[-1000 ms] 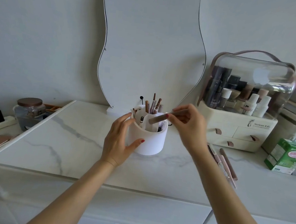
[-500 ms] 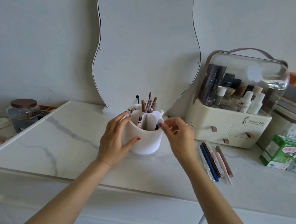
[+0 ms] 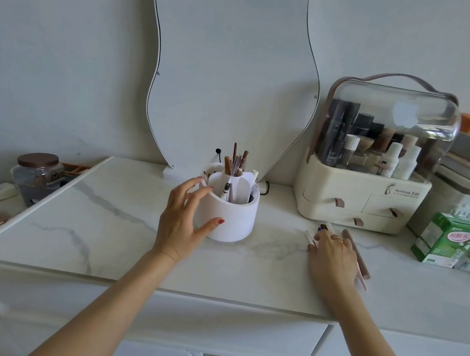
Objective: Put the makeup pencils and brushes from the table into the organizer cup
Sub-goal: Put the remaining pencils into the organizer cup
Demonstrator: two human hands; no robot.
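Observation:
The white organizer cup (image 3: 232,220) stands mid-table with several pencils and brushes (image 3: 237,160) upright in its compartments. My left hand (image 3: 184,219) wraps its left side, thumb on the front wall and fingers at the rim. To the right, several makeup pencils (image 3: 357,255) lie side by side on the marble table (image 3: 109,223). My right hand (image 3: 332,253) lies palm down over them, fingers curled onto their far ends. The hand hides most of them, so I cannot see whether any is gripped.
A wavy mirror (image 3: 233,63) leans on the wall behind the cup. A cream cosmetic case (image 3: 369,196) with a clear lid stands at the back right, a green carton (image 3: 446,241) beside it. A lidded glass jar (image 3: 37,176) sits off the table's left edge.
My right hand dropped the brown pencil into the cup, then moved right and down onto the pencils on the table. My left hand stayed on the cup.

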